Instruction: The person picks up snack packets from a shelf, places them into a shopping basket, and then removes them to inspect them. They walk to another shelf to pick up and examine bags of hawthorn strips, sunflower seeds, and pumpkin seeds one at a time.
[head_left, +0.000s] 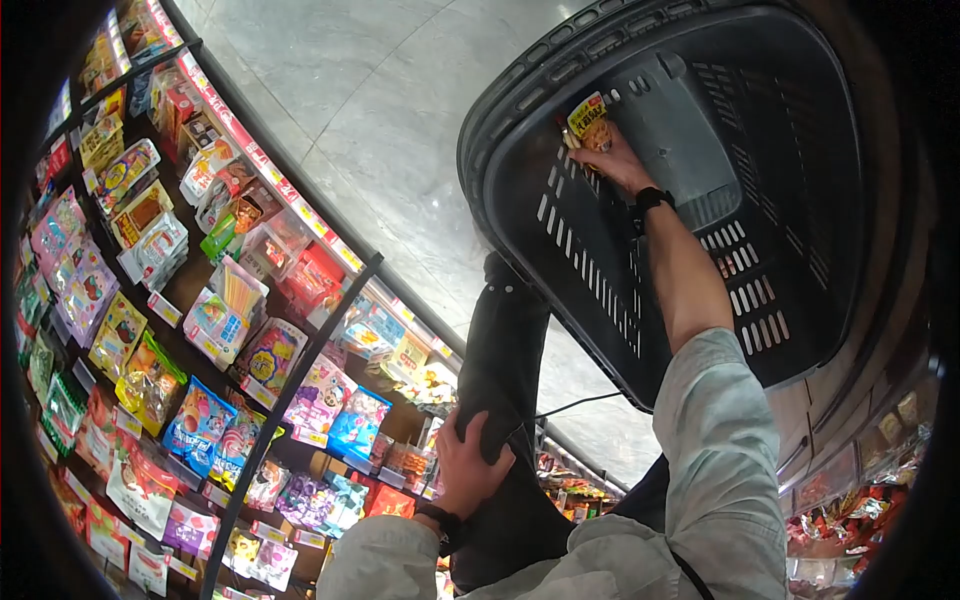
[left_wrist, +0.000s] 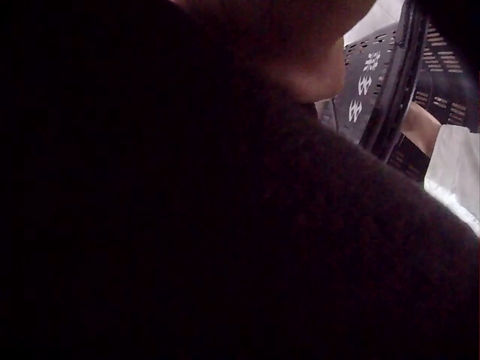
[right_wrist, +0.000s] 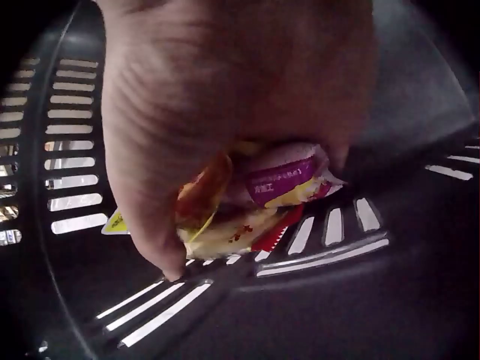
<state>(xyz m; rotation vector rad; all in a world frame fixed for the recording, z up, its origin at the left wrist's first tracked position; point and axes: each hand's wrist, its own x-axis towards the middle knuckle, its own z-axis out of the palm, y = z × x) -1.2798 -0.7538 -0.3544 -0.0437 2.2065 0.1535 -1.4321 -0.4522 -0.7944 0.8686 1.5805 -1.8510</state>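
Note:
Deep inside a dark shopping basket (head_left: 800,110), my right hand (head_left: 615,165) grips small snack packets near the basket's far wall. One is a yellow packet (head_left: 588,116) with food pictured on it, sticking out past the fingers in the head view. From the right wrist, a purple-and-white packet (right_wrist: 281,180) and a pale packet with a red edge (right_wrist: 240,232) show under the palm; the rest is hidden by the hand. My left hand (head_left: 472,470) rests on the knee of my dark trousers (head_left: 505,350), fingers spread and holding nothing. Dark cloth fills most of the left wrist view.
Shelves of bagged sweets and snacks (head_left: 200,425) run along the left, with price tags on their edges. A black divider bar (head_left: 300,400) crosses them. Grey tiled floor (head_left: 340,90) lies between shelves and basket. More packaged goods (head_left: 850,530) stand at the lower right.

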